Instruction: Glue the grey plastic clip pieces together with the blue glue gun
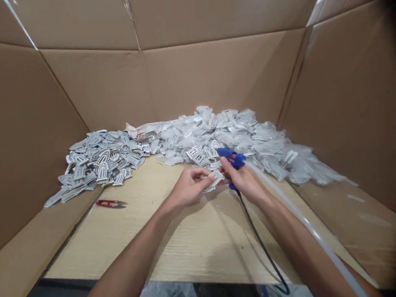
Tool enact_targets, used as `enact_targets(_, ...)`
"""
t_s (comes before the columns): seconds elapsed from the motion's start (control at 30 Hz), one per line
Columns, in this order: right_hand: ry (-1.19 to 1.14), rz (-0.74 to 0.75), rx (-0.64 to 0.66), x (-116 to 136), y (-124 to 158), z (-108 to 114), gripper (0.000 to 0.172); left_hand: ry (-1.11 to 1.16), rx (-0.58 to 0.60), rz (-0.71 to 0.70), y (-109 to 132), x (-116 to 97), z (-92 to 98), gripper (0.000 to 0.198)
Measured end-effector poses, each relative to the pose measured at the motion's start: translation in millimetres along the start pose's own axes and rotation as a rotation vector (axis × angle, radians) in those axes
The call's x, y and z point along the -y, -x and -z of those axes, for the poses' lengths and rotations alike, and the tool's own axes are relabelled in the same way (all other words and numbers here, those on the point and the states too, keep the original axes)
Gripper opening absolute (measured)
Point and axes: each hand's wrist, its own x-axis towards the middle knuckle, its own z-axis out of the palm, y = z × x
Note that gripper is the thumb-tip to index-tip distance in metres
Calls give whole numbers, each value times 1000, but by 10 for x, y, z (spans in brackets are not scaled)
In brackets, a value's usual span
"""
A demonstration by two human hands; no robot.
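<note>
Holding the pale piece (216,179) just above the middle of the table (171,246), your left hand (190,185) pinches it close beside your right hand (243,177), which grips the blue glue gun (232,157). Should your wrist dip, the tip, which may be hot, could burn your fingers. The black cord (254,224) hangs over the near edge and might snag, jerking your aim; the clear strip (293,205) could drag likewise. Drifting far, the tip could melt the plastic-wrapped pile (230,123)
</note>
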Motion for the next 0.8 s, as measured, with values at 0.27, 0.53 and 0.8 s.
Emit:
enact_targets(0.27,-391,-6,20,60,-29,-18,54,-119,113,49,21,42,16,31)
enact_targets(0.53,-420,-13,-17,67,-28,34,51,-218,-72,125,36,7,74,8)
enact_targets(0.8,-381,-26,-49,51,-33,25,57,-255,-395,450,49,-206,615,10)
